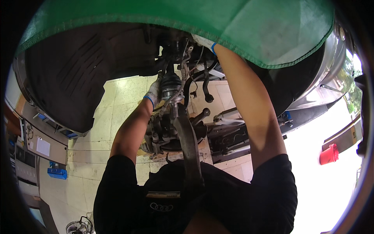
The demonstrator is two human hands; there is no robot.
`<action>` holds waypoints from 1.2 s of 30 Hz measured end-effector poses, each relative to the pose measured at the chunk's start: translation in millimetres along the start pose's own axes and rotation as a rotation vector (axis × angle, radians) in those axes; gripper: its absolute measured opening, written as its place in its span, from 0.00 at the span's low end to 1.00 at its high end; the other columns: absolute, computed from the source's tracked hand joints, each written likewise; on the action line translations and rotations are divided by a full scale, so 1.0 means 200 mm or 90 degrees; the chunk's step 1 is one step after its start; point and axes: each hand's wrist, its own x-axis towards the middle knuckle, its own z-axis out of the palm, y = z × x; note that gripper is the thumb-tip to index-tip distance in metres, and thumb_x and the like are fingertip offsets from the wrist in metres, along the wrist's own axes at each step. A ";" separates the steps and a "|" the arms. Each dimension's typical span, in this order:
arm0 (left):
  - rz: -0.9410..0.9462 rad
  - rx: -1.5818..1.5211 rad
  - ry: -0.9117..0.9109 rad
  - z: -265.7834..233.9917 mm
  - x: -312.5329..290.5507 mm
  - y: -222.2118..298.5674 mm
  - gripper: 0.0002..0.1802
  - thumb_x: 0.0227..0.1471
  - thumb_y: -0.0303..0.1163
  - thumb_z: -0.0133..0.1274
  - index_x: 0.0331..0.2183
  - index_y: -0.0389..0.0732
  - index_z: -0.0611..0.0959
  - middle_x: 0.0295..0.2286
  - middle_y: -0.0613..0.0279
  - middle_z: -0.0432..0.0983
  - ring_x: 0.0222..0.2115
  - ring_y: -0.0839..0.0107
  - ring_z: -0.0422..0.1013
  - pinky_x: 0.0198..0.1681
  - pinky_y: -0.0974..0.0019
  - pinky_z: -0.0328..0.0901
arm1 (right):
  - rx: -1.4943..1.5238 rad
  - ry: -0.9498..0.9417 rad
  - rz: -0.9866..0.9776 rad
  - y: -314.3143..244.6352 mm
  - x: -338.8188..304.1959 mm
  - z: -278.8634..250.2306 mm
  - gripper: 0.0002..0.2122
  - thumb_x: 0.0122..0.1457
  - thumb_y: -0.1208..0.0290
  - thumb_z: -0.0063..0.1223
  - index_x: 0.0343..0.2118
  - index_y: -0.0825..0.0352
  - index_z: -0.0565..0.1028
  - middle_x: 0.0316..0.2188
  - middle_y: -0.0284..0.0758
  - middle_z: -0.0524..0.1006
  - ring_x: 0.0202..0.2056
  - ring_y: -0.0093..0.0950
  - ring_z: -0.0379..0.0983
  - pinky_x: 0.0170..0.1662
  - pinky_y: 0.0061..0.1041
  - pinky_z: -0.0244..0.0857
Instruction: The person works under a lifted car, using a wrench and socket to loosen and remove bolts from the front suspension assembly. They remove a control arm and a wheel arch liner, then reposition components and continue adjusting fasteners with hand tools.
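My left hand (pixel 155 90), in a white knit glove with a blue cuff, is against the left side of the drive shaft (pixel 171 93) at its ribbed black rubber boot (pixel 170 81). Its fingers curl toward the boot and partly disappear behind it. My right hand (pixel 203 41), gloved the same way, reaches high into the wheel well; the green fender cover's edge and dark parts hide its fingers. Nearer to me, a curved metal steering knuckle arm (pixel 188 142) extends toward my chest. Hub and brake parts (pixel 163 134) hang beside it.
A green fender cover (pixel 187 11) drapes over the top. Dark wheel-arch liner (pixel 74 74) lies to the left, the car's bodywork (pixel 329 74) to the right. A white lift arm (pixel 228 117) crosses below. A red bucket (pixel 329 154) and blue case (pixel 57 173) stand farther out.
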 end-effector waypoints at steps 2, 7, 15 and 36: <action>0.000 0.006 0.008 0.01 0.01 -0.01 0.30 0.68 0.56 0.36 0.50 0.41 0.78 0.41 0.58 0.80 0.34 0.60 0.80 0.44 0.54 0.77 | -0.005 0.018 -0.007 0.01 -0.02 -0.01 0.20 0.66 0.59 0.48 0.54 0.66 0.75 0.44 0.53 0.78 0.47 0.48 0.76 0.48 0.44 0.73; 0.023 0.057 0.188 0.25 -0.08 -0.06 0.28 0.67 0.57 0.37 0.45 0.45 0.80 0.35 0.63 0.81 0.31 0.66 0.79 0.42 0.57 0.78 | -0.147 0.039 -0.069 -0.03 -0.22 -0.07 0.20 0.68 0.56 0.46 0.52 0.69 0.75 0.43 0.57 0.78 0.49 0.48 0.75 0.50 0.42 0.72; 0.027 0.024 0.169 0.36 -0.09 -0.09 0.29 0.66 0.58 0.39 0.44 0.44 0.80 0.31 0.65 0.81 0.28 0.71 0.78 0.34 0.62 0.78 | -0.087 0.125 -0.110 -0.15 -0.62 0.02 0.15 0.66 0.65 0.51 0.50 0.69 0.75 0.36 0.45 0.81 0.33 0.42 0.80 0.34 0.36 0.74; 0.053 0.092 0.269 0.42 -0.12 -0.11 0.26 0.68 0.56 0.37 0.44 0.47 0.79 0.31 0.67 0.79 0.31 0.68 0.78 0.37 0.59 0.78 | 0.000 0.086 -0.122 0.03 -0.06 0.07 0.18 0.60 0.66 0.56 0.50 0.71 0.74 0.43 0.58 0.77 0.36 0.48 0.78 0.31 0.44 0.74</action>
